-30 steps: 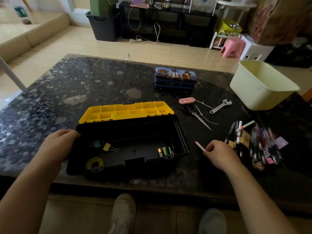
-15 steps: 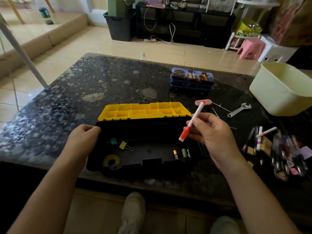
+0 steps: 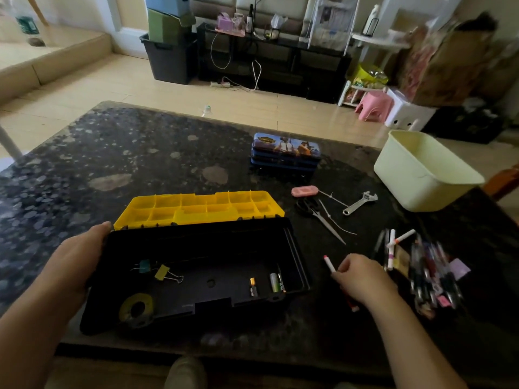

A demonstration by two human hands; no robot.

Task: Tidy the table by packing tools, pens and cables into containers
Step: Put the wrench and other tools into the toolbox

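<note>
An open black toolbox [image 3: 202, 248] lies at the table's near edge, its yellow compartment lid [image 3: 202, 206] folded back. Inside are two binder clips [image 3: 161, 272], small batteries [image 3: 276, 282] and a tape roll [image 3: 136, 306]. My left hand [image 3: 81, 254] grips the box's left end. My right hand [image 3: 362, 279] rests on the table just right of the box, holding a white marker [image 3: 328, 263] with red ends, tilted. A heap of pens [image 3: 429, 270] lies to its right.
Scissors [image 3: 317, 213], a small wrench [image 3: 359, 203], thin cable ties [image 3: 334, 217] and a pink eraser [image 3: 304, 191] lie behind my right hand. A blue pencil tin [image 3: 285, 148] sits further back. A cream tub [image 3: 421, 169] stands at the far right.
Half a second ago my right hand held the marker above the toolbox's right end. It has come down onto the table right of the box, marker still held. My left hand stayed on the box.
</note>
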